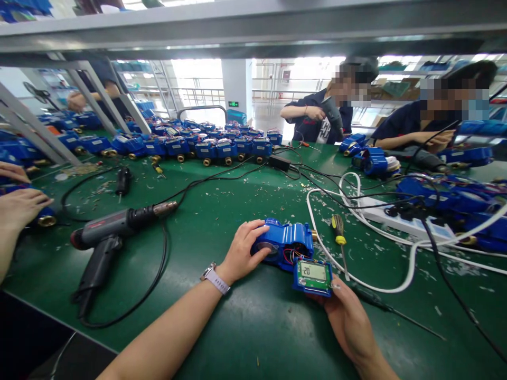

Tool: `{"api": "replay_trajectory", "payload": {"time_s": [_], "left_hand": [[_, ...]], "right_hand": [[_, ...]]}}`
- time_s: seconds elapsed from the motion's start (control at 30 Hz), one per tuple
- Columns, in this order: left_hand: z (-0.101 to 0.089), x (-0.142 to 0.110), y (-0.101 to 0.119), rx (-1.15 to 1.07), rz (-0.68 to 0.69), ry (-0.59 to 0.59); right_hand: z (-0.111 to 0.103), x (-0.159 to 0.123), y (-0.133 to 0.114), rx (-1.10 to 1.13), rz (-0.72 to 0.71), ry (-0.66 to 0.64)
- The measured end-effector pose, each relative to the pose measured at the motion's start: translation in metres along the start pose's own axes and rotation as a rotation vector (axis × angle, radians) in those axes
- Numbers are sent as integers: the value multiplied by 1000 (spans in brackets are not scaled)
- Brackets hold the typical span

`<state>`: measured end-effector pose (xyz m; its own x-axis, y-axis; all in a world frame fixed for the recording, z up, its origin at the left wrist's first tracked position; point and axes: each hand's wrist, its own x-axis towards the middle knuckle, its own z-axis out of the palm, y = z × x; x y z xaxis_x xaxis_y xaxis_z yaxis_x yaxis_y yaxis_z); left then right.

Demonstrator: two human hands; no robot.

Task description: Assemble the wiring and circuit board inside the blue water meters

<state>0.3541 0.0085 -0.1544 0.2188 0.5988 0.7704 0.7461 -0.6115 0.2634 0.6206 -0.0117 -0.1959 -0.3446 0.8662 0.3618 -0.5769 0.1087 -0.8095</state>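
A blue meter body (287, 236) with a brass fitting lies on the green bench (206, 311). My left hand (247, 248) wraps its fingers round the left end of this body; a watch is on that wrist. In my right hand (346, 311) is a green circuit board with a display (312, 274), set in a blue frame, gripped at its right edge and tilted up. Thin coloured wires (292, 255) run from the board into the opening of the body. The display shows digits that look like 20.
A heat gun (119, 232) lies at left, its cord looping on the bench. To the right are a yellow-black screwdriver (339, 237), a white cable (410, 269) and a power strip (407, 219). Several blue meters (214, 150) line the back. Co-workers sit opposite; another person's hands (21, 206) show at left.
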Motion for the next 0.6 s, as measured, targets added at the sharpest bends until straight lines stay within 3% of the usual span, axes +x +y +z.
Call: {"api": "replay_trajectory", "payload": {"time_s": [0.1,0.23,0.37,0.43,0.6], "left_hand": [[-1,-1,2,14,-18,1],[-8,-1,9,14,-2,22],[-22,0,27,-107,18,63],[-29,-3,38,-185,2,1],[-34,-17,52,-155,-196,-311]], "right_hand": [[5,-2,-3,-163,-24,-50],[16,-6,-6,-600,-120,-261],[31,-5,-10,-755,-210,-308],[36,-3,-12,-771,-240,-326],[36,-4,-11,-787,-174,-337]]}}
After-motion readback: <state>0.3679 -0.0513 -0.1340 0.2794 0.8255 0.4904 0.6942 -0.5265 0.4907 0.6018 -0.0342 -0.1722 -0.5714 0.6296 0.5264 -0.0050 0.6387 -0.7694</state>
